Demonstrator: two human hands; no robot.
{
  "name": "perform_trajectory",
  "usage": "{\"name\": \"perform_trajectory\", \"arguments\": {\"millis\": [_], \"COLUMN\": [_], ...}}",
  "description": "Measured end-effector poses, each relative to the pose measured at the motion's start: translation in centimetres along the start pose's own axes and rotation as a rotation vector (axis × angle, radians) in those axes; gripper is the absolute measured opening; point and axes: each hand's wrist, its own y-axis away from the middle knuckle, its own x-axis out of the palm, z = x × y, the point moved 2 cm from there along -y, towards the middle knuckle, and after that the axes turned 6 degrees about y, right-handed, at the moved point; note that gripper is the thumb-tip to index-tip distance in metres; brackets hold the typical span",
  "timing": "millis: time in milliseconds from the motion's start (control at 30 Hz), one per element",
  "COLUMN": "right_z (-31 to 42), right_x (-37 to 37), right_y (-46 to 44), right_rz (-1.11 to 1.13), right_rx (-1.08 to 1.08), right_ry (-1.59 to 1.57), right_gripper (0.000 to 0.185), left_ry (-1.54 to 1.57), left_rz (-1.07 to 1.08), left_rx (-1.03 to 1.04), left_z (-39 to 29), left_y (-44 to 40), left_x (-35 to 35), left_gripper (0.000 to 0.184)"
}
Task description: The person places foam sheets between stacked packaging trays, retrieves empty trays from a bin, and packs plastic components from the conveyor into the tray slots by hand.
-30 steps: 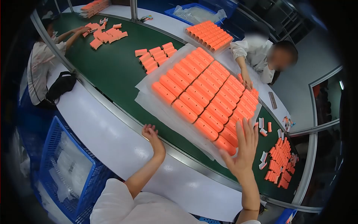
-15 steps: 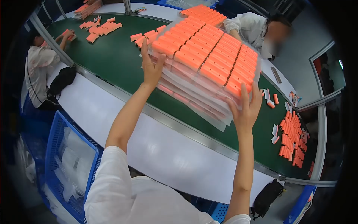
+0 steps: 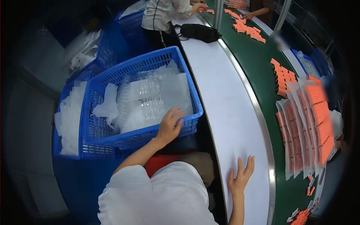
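My left hand (image 3: 170,126) hangs over the near rim of a blue plastic basket (image 3: 142,132), its fingers apart and nothing held. Inside the basket lie clear plastic trays (image 3: 148,88) and white translucent sheets (image 3: 175,92). Above the white table edge (image 3: 240,112), my right hand (image 3: 241,175) is empty too, with its fingers spread. A stack of filled trays (image 3: 305,127), orange pieces in layers with translucent sheets between them, rests on the green belt (image 3: 258,71) to the right.
More blue baskets (image 3: 92,56) with white sheets stand behind and left of the near one. A black bag (image 3: 198,33) lies on the white ledge beside a seated co-worker (image 3: 159,17). Loose orange pieces (image 3: 247,30) are scattered along the belt.
Both hands have let go of the tray stack, which now stands on the belt. My view has turned left, and my left hand has moved over to the blue basket.
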Motion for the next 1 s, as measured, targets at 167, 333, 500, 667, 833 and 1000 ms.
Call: {"name": "perform_trajectory", "arguments": {"millis": [167,333,500,667,833,1000], "right_z": [4.0,4.7,4.5,3.7,3.5,3.5], "right_x": [2.3,4.8,5.9,5.4,5.2,4.8], "right_y": [-2.9,-4.2,-3.0,-1.8,-1.3,-1.0], "right_rz": [0.018,0.049,-0.044,-0.12,-0.158,-0.177], "right_rx": [-0.028,-0.042,-0.03,0.052,0.074,0.122], "right_ry": [-0.107,-0.203,-0.177,-0.138,-0.12,-0.233], "right_gripper": [0.051,0.044,0.033,0.03,0.029,0.032], "left_ry": [-0.317,-0.403,0.304,-0.073,0.111,0.263], "left_rz": [-0.206,0.112,-0.056,-0.6,-0.711,-0.732], "left_rx": [-0.503,-0.764,-1.205,-0.659,-0.379,-0.173], "left_z": [14.6,25.2,30.3,23.0,10.0,2.9], "left_y": [1.0,1.0,0.6,-2.4,-4.9,-4.6], "left_x": [-13.0,-10.1,-5.8,-10.8,-17.3,-18.2], "left_gripper": [0.042,0.046,0.042,0.034,0.045,0.039]}}
